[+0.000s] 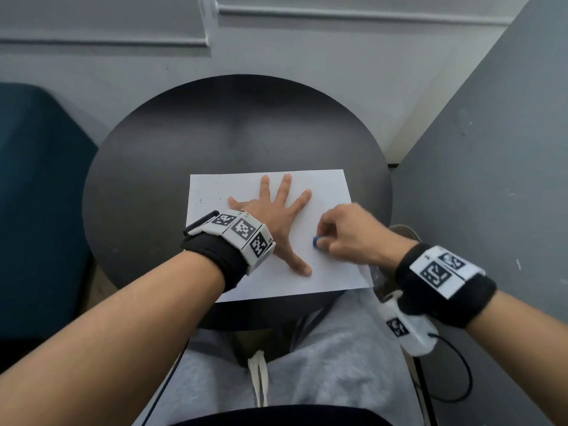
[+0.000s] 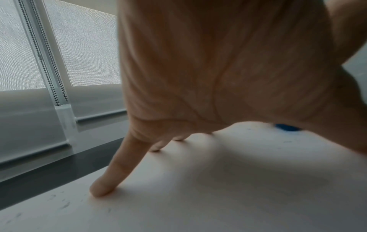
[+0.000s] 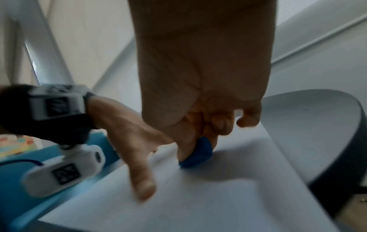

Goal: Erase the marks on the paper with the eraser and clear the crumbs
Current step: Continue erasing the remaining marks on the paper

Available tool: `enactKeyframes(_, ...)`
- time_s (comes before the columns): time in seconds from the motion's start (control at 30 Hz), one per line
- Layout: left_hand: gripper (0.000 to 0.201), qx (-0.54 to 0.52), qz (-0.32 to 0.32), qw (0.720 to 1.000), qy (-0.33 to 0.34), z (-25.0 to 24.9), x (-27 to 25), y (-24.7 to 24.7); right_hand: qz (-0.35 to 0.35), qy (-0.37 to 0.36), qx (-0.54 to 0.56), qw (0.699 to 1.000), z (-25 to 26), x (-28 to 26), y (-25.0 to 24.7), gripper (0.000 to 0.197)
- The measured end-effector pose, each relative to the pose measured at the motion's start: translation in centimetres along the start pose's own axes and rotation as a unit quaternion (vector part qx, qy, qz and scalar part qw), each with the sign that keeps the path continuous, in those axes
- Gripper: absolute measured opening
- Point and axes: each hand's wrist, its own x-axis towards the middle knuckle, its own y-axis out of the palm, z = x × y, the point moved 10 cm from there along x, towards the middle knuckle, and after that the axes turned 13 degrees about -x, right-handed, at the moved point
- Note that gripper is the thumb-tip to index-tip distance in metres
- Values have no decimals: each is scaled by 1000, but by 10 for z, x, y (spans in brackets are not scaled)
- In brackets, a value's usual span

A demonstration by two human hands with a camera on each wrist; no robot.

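Observation:
A white sheet of paper (image 1: 325,272) lies on a round dark table (image 1: 153,167). My left hand (image 1: 276,210) lies flat on the sheet with fingers spread, pressing it down. My right hand (image 1: 344,232) pinches a small blue eraser (image 1: 316,242) between thumb and fingers, with its tip on the paper near the right middle. The right wrist view shows the eraser (image 3: 198,155) touching the sheet, just right of the left thumb (image 3: 142,182). The blue eraser (image 2: 287,127) peeks out under my left hand (image 2: 218,78) in the left wrist view. Dark crumbs and specks (image 1: 204,195) dot the paper's upper left; smudges (image 2: 63,204) lie near the little finger.
A dark blue seat (image 1: 37,195) stands left of the table. A grey partition (image 1: 491,179) rises on the right, a pale wall with window blinds (image 1: 107,32) behind. My lap in grey trousers (image 1: 322,364) is below the table's near edge.

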Motion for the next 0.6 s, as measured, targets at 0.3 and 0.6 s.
enactKeyframes(0.3, 144, 10, 5, 1000, 20, 2, -6, 0, -185, 8, 14, 983, -31, -75, 18, 14)
enactKeyframes(0.6, 111, 154, -18, 965, 211, -74, -32, 52, -195, 0, 9, 981, -28, -75, 18, 13)
